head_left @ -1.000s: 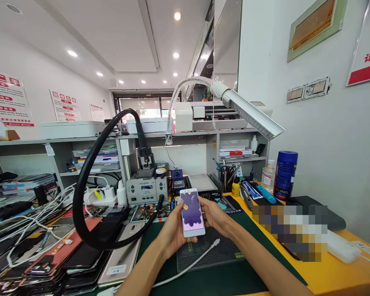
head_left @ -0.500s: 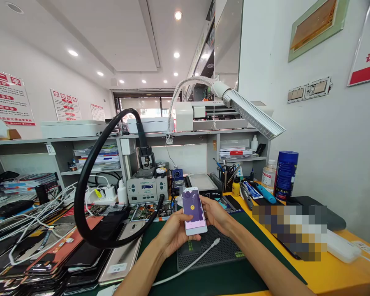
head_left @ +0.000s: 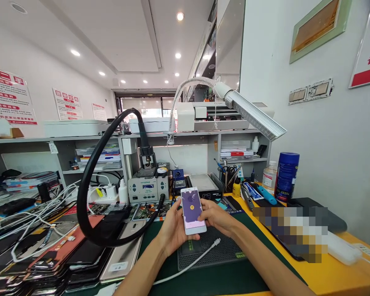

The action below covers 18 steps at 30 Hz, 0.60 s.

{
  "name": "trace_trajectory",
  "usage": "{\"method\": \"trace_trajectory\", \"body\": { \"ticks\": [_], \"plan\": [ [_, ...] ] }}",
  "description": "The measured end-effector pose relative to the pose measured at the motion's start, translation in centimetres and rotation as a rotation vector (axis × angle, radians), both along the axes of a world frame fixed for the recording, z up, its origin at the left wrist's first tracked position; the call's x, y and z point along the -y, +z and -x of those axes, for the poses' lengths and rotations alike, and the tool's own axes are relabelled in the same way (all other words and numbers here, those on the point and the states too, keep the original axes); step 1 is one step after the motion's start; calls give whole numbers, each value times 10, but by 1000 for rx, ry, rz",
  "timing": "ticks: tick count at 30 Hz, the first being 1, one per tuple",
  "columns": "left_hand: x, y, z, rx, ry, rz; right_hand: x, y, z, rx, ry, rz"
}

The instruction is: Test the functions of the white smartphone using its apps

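A white smartphone (head_left: 193, 211) with a lit purple screen and a small yellow icon is held upright, tilted back, above the work mat. My left hand (head_left: 172, 225) wraps around its left side and back, fingertips showing below its lower edge. At the phone's right edge is my right hand (head_left: 216, 214), its fingers curled behind and its thumb over the lower right of the screen. Under the hands lies a dark perforated pad (head_left: 209, 250) on a green mat (head_left: 228, 281). A white cable (head_left: 194, 263) crosses the pad, its plug end loose.
Stacked phones and phone parts (head_left: 89, 255) crowd the left side under a thick black hose (head_left: 82, 197). Behind stand a hot-air station (head_left: 146, 190) and a tool holder (head_left: 228, 179). A blue can (head_left: 286, 176) and a blue-handled tool (head_left: 267, 195) are at right.
My left thumb has moved off the screen to the phone's left edge. My right thumb has come over the lower right of the screen. The phone stays in nearly the same place.
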State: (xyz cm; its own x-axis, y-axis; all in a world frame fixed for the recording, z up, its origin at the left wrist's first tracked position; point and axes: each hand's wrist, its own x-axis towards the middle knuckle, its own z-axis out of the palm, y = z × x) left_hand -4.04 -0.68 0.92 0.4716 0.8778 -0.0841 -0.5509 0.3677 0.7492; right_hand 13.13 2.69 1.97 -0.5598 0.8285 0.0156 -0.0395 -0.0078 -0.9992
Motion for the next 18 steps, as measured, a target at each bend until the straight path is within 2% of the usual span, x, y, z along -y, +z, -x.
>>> {"method": "trace_trajectory", "body": {
  "ticks": [11, 18],
  "plan": [
    [1, -1, 0, 26, 9, 20, 3, 0, 8, 52, -85, -52],
    [0, -3, 0, 32, -18, -2, -2, -4, 11, -1, -195, 78]
  ]
}}
